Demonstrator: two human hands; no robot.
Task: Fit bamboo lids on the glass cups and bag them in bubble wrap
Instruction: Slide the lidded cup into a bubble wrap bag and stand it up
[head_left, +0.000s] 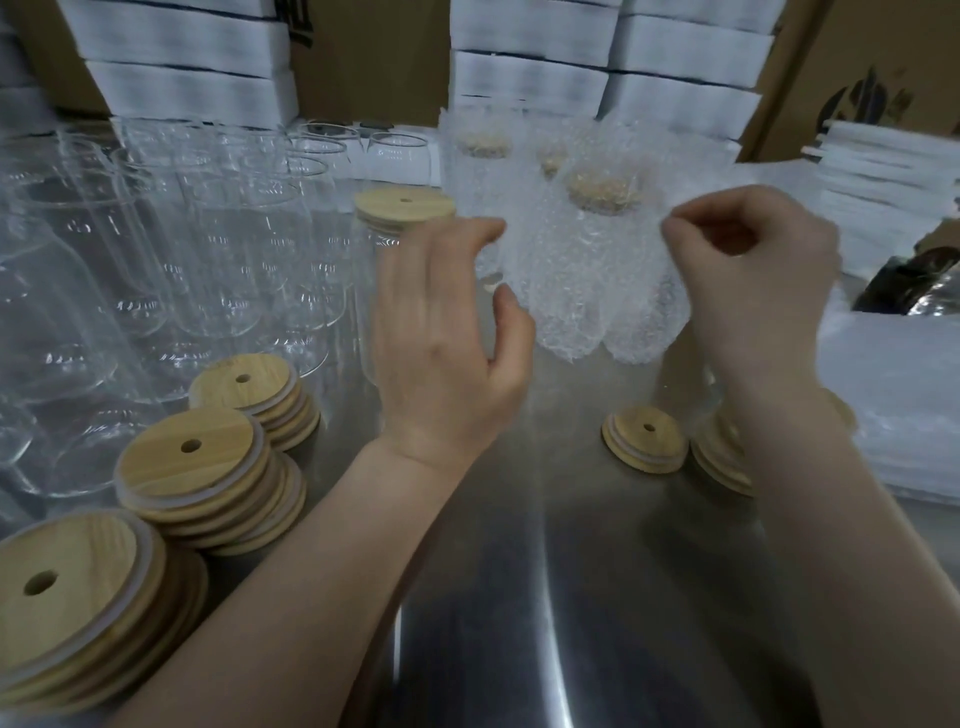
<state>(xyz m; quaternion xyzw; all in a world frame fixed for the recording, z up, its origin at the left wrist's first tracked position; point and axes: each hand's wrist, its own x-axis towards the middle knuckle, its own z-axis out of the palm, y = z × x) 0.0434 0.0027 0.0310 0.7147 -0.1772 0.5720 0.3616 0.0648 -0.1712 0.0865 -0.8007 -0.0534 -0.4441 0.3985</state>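
Observation:
My right hand (753, 280) pinches the top edge of a bubble wrap bag (587, 291) that hangs over the steel table (545, 571). My left hand (447, 332) is at the bag's left edge, fingers straight and thumb spread, blurred by motion; it grips nothing that I can see. Just behind my left hand stands an unwrapped glass cup with a bamboo lid (405, 208) on it. Behind the bag stand wrapped cups (602, 192), their lids showing through the wrap. Bamboo lids are stacked at the left (197, 467) and lie loose at the right (647, 439).
Several empty glass cups (208, 234) crowd the left side of the table. A pile of bubble wrap bags (893, 405) lies at the right edge. White boxes (530, 78) and cardboard cartons (857, 62) line the back.

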